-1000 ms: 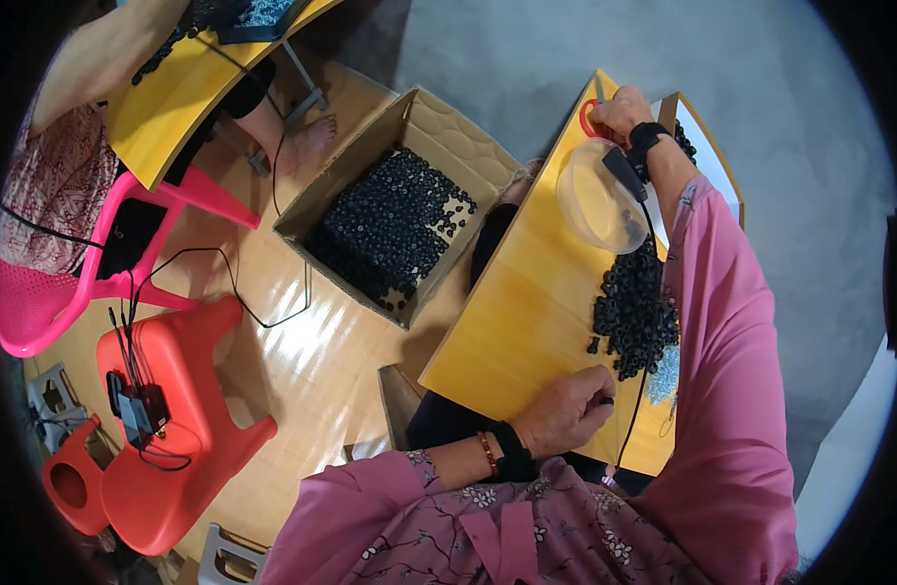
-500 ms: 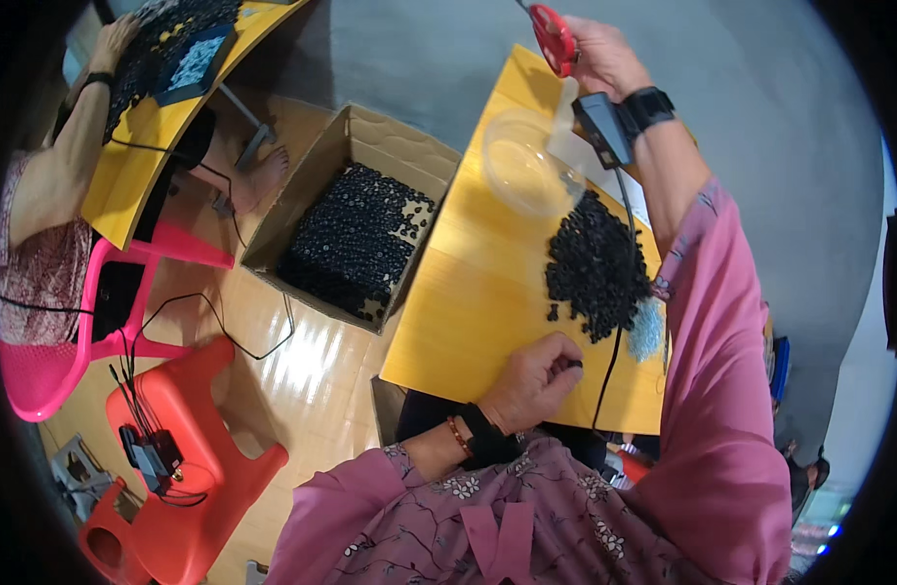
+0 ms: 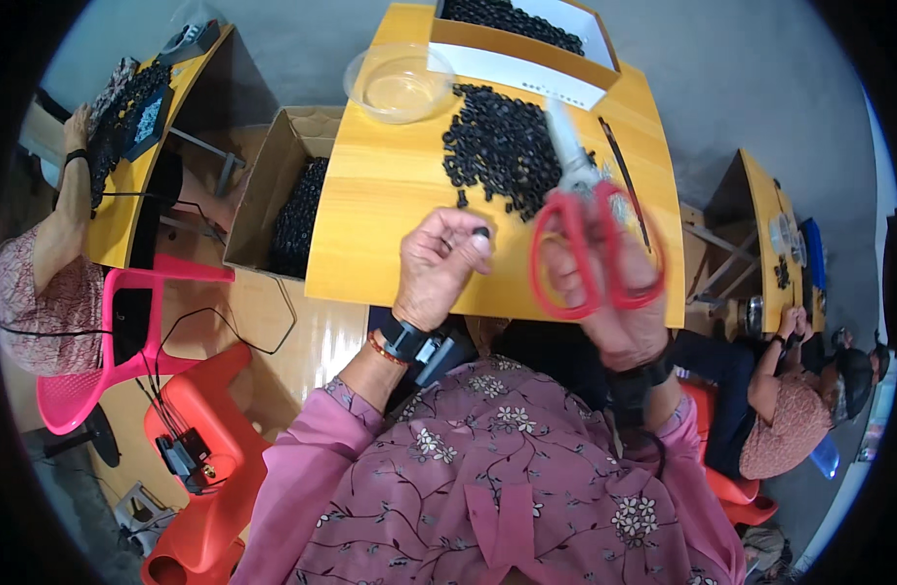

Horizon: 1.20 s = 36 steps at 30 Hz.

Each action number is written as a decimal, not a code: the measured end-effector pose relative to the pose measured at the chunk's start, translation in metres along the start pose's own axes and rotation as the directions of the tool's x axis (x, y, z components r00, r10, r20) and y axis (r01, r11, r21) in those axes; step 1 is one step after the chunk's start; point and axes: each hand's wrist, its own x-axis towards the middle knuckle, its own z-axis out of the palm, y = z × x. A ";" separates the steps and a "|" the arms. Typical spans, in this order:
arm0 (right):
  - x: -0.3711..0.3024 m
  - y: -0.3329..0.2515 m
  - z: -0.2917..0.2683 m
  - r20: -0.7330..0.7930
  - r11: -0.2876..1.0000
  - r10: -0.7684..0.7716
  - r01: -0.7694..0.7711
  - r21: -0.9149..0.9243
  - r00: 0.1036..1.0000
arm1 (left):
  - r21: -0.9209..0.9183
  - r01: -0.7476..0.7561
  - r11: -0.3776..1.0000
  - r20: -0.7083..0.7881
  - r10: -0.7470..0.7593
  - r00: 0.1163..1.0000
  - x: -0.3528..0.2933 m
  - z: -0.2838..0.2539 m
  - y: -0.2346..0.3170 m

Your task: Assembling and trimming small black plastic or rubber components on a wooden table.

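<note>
My left hand (image 3: 431,278) is closed over the near part of the yellow table, with a small black piece (image 3: 480,233) pinched between thumb and fingertips. To its right, my right hand (image 3: 619,327) has its fingers through the handles of red-handled scissors (image 3: 567,226). Their blades point away from me and look closed, somewhat blurred. Beyond both hands lies a pile of small black pieces (image 3: 497,141), shaped like little rings or caps. Thin pale strands (image 3: 619,207) show partly behind the scissors.
A clear round plastic tub (image 3: 399,86) and an open box (image 3: 526,66) of black pieces stand at the table's far side. A dark thin stick (image 3: 624,175) lies at right. Left on the floor is a cardboard box (image 3: 258,200). Co-workers sit at tables on both sides.
My right hand has brought the scissors from the table's far end back toward me, beside my left hand. The left hand still pinches the black piece. The view has shifted, showing the far box.
</note>
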 end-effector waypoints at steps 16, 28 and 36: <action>-0.103 0.024 -0.060 0.191 0.955 0.150 -0.092 -0.282 0.970 | 0.055 0.002 0.998 -0.049 0.001 0.999 -0.076 0.034 0.003; -0.120 0.031 -0.063 0.185 0.852 -0.003 0.100 -0.514 0.983 | 0.026 0.021 0.999 0.063 -0.023 0.998 -0.087 0.033 0.013; -0.126 0.025 -0.078 0.239 0.386 -0.208 0.304 -0.871 0.949 | -0.257 0.232 0.938 0.239 -0.171 0.956 -0.089 0.041 0.022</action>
